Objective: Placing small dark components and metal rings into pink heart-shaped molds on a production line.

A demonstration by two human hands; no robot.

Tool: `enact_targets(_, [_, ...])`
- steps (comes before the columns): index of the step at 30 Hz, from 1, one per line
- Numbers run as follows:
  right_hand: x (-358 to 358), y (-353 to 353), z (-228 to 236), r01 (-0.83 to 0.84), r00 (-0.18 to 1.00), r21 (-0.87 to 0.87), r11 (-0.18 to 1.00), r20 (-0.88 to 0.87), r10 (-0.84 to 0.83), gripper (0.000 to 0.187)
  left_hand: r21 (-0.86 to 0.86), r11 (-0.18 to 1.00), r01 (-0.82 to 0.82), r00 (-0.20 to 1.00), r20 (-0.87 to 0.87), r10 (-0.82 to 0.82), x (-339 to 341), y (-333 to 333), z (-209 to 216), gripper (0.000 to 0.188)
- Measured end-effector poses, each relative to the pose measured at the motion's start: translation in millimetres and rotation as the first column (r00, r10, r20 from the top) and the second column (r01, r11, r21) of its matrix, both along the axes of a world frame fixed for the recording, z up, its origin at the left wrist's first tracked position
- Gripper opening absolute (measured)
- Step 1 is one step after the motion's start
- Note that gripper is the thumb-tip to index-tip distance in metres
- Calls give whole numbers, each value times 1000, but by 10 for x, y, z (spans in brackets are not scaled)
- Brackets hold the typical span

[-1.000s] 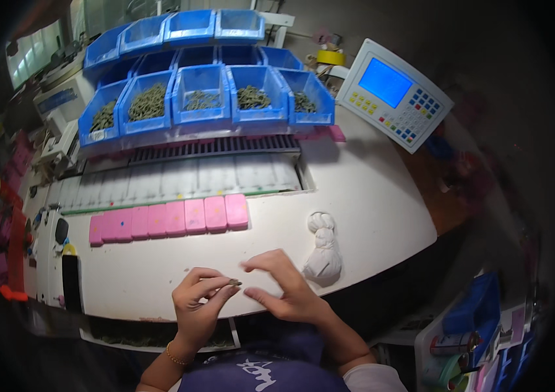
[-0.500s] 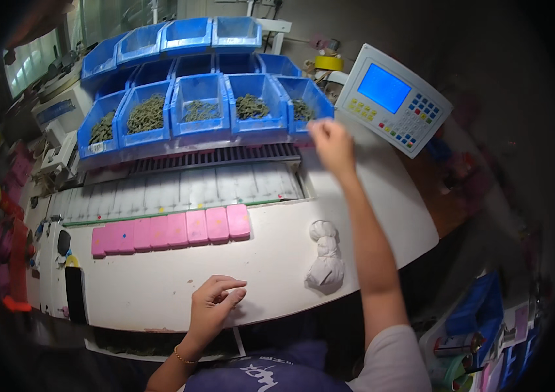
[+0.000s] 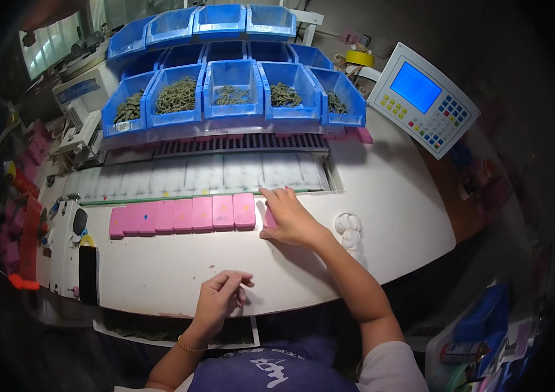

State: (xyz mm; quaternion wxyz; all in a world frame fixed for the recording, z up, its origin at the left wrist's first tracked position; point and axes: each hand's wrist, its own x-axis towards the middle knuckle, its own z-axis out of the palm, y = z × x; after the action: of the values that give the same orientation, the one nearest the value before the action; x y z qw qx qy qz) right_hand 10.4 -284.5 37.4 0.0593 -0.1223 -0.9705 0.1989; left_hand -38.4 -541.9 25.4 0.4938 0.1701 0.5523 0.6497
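Just past the right end of a row of pink blocks is my right hand. Its thumb and fingers close on the sides of one more pink block, mostly covered by the hand. A narrow gap separates this block from the row. Near the table's front edge my left hand hovers with its fingers curled and the thumb against them. Whatever is between them, if anything, cannot be made out. Right of my right forearm lies a knotted white cloth-like bundle, its lower part hidden by the arm.
Blue bins stand in tiers at the back, several holding dark green curled bits. Before them lies a pale segmented strip. A control panel with a blue screen stands at right. A black phone-like slab lies at left.
My right hand has come from beside the rightmost bin down and left to the row's end, now with a pink block. My left hand's fingers have curled in. The whole view has shifted.
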Motion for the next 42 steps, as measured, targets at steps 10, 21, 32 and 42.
enact_targets(10, [923, -1206, 143, -433, 828, -353, 829, -520, 211, 95, 195, 937, 289, 939, 131, -317, -92, 16, 86, 48])
enact_targets(21, [981, -1526, -123, 19, 951, -920, 392, -104, -291, 56, 168, 985, 30, 462, -876, 135, 213, -9, 48, 57])
enact_targets(32, [927, -1612, -235, -38, 860, -993, 113, -90, -503, 47, 292, 956, -30, 365, -887, 283, 304, 3, -174, 58])
enact_targets(42, [614, -1185, -291, -26, 874, -995, 99, -71, -480, 42, 397, 918, 2, 232, -893, 386, 476, -58, -390, 58])
